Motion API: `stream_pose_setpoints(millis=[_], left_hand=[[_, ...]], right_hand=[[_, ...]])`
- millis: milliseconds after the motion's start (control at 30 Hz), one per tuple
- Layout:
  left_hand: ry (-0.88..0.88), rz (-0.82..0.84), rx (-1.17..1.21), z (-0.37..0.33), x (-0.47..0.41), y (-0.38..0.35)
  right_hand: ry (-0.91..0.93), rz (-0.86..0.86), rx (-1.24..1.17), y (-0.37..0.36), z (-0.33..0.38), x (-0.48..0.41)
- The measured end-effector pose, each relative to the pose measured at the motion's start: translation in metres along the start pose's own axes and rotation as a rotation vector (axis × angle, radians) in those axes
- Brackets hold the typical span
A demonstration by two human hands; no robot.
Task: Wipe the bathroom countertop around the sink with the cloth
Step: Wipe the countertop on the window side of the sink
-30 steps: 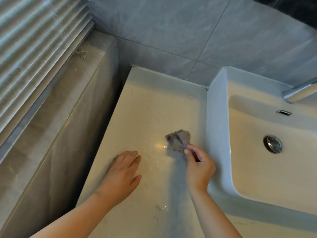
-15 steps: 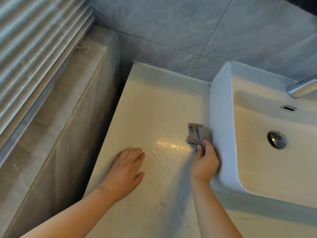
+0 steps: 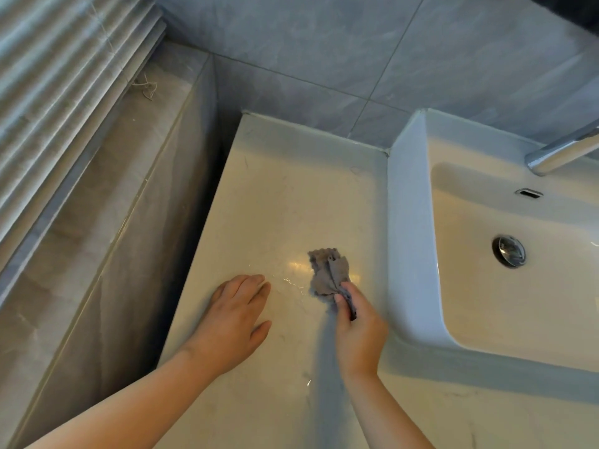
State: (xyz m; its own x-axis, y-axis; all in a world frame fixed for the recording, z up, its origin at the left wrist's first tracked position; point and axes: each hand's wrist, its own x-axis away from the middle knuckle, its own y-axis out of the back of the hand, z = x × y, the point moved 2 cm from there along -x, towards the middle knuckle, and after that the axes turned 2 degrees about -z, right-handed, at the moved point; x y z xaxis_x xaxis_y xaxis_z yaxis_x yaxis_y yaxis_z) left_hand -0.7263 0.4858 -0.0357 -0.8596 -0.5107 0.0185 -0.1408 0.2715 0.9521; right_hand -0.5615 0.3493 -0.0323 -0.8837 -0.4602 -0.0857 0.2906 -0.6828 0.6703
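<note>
Countertop (image 3: 285, 202): pale, glossy stone slab with faint veins. It runs from the near edge back to the wall, and a bright wet glare sits between the two hands.
Wall (image 3: 324, 43): large grey-blue tiles with thin grout lines, meeting the slab's far edge.
Blind (image 3: 64, 76): pale slats fill the upper left corner, with a thin cord (image 3: 146, 87) lying loose below them.
Ledge (image 3: 97, 205): grey marble-look sill under the blind. Its front face drops beside the slab's left edge.
Sink (image 3: 408, 222): white rectangular basin standing on the slab at the right. Its tall left wall runs front to back.
Left hand (image 3: 235, 322): palm down and flat on the slab, fingers straight and close together, thumb out to the side. It holds nothing.
Right hand (image 3: 359, 338): fist curled round the cloth's near end, thumb pressed along it, near the sink's left wall.
Cloth (image 3: 327, 273): small, grey and bunched, lying on the slab between the left hand and the sink, closer to the sink. Its long axis runs near to far, leaning slightly left. The scalloped free end points toward the wall and the narrow end sits in the fist.
Faucet (image 3: 564, 150): chrome spout reaching in from the right edge over the basin.
Drain (image 3: 509, 251): round chrome plug in the basin floor.
Overflow (image 3: 529, 193): small slot in the back of the basin.
</note>
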Motion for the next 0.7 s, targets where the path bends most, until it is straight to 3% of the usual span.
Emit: stream_pose_setpoints(millis=[133,367,533,700], left_hand=[[-0.010,0.009,-0.005,0.000,0.000,0.000],[-0.028,0.004,0.010,0.001,0.001,0.002],[-0.043,0.011,-0.006,0.002,0.000,0.001],[-0.041,0.020,-0.013,0.002,0.001,0.000]], right_hand=[[-0.080,0.053,-0.107,0.017,0.005,0.006],[-0.196,-0.304,-0.068,0.048,-0.001,-0.005],[-0.298,-0.319,0.024,0.027,-0.009,-0.002],[-0.284,-0.307,0.039,0.026,-0.014,0.002]])
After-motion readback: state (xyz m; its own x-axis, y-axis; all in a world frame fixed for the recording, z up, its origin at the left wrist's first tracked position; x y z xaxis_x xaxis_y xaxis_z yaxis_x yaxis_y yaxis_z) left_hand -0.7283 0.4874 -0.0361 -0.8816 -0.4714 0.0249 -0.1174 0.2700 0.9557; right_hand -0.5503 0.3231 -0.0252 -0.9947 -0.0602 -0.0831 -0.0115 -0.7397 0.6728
